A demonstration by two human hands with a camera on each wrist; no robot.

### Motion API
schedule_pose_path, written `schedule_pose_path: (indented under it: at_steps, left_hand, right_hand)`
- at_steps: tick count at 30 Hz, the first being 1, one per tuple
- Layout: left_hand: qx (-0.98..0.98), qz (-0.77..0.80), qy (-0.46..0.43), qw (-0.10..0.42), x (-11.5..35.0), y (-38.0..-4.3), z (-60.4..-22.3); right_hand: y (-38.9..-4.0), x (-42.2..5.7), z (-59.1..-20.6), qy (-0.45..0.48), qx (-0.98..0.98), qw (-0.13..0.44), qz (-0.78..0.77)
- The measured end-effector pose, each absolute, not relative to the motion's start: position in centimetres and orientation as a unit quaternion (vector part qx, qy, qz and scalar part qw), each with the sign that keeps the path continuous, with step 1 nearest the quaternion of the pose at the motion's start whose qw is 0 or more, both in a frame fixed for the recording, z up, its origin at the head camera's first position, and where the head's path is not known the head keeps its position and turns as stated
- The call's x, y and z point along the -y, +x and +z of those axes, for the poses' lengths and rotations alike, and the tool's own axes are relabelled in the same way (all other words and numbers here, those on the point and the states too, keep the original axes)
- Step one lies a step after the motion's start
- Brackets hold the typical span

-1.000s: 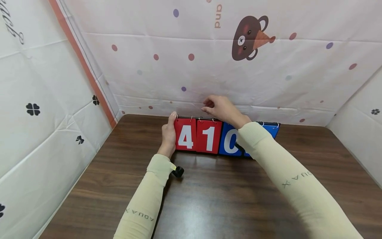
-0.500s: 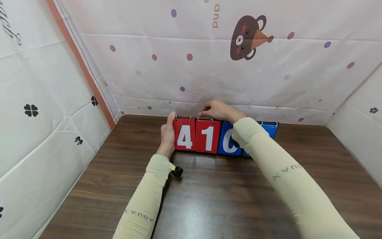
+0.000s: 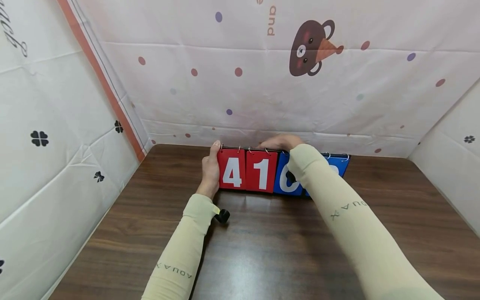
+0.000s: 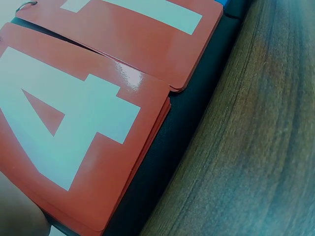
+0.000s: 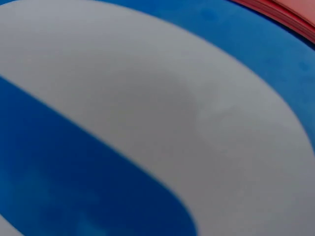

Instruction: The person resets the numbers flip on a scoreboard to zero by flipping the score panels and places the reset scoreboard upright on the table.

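A flip scoreboard (image 3: 261, 156) stands upright at the back of the table, its number cards hung on metal rings. Two red cards read 4 and 1; the blue card beside them shows a 0, partly covered by the right wrist. My left hand (image 3: 211, 171) grips the scoreboard's left end, thumb up along the edge. My right hand (image 3: 280, 142) reaches over the top edge, its fingers hidden behind the board. In the left wrist view the red 4 card (image 4: 98, 177) lies close beside a bit of my hand (image 4: 19, 211). The blue card (image 5: 93, 172) fills the right wrist view.
The brown wooden table (image 3: 243, 258) stretches in front of the scoreboard. Right behind it hangs a patterned cloth wall (image 3: 180, 96) with a bear print. Another cloth wall (image 3: 67, 125) closes off the left side. A small black wrist camera (image 3: 223, 216) sits at the left cuff.
My right hand has come down from above the scoreboard to behind its top edge, and its fingers have gone out of sight. The left hand keeps its hold.
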State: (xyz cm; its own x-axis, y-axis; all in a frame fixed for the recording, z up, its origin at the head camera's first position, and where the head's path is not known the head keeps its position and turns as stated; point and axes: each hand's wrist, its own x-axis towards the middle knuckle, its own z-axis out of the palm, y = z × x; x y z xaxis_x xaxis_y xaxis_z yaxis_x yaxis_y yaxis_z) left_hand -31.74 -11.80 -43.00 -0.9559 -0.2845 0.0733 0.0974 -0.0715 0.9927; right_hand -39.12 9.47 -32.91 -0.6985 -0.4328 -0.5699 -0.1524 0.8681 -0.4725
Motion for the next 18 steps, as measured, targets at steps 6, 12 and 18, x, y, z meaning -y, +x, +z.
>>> schedule_pose_path:
  at_steps: [6, 12, 18]
  left_hand:
    - [0.669, -0.728, 0.066, 0.132, 11.67, -31.62, -42.9]
    - [0.668, -0.73, 0.066, 0.128, 11.71, -31.56, -42.86]
    - [0.673, -0.726, 0.062, 0.13, 11.76, -31.53, -42.88]
  right_hand:
    - [-38.99, -9.67, -32.75, -0.126, -0.906, 0.351, -0.199]
    - [-39.0, -9.62, -32.7, -0.136, -0.902, 0.362, -0.193]
    - [-39.09, -9.71, -32.71, -0.143, -0.901, 0.364, -0.191]
